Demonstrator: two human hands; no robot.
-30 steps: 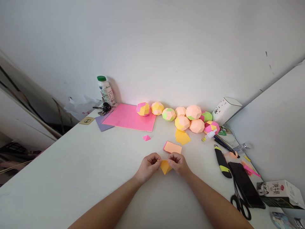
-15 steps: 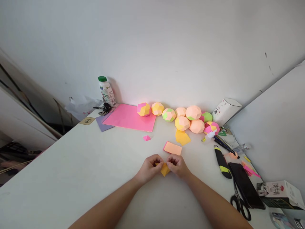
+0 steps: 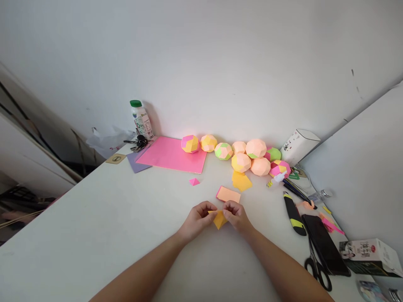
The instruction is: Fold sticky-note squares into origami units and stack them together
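Observation:
Both hands pinch a small folded orange paper piece [image 3: 219, 219] just above the white table [image 3: 94, 235]. My left hand [image 3: 197, 219] grips its left edge with closed fingers. My right hand [image 3: 236, 216] grips its right edge, fingers also closed. Just beyond the hands lies a small stack of peach and pink paper squares [image 3: 228, 194]. Further back sit yellow paper squares [image 3: 241, 181] and a tiny pink folded piece [image 3: 194, 181].
Several paper polyhedron balls [image 3: 241, 162] line the wall beside a pink sheet [image 3: 171, 154], a purple sheet, keys and a bottle [image 3: 140, 119]. At right lie a utility knife [image 3: 292, 212], a black phone [image 3: 324, 243], scissors [image 3: 316, 266], pens, a white cup and a carton.
The hands dipped toward the table with the orange piece, then lifted slightly again; the piece is folded a little differently between the fingers.

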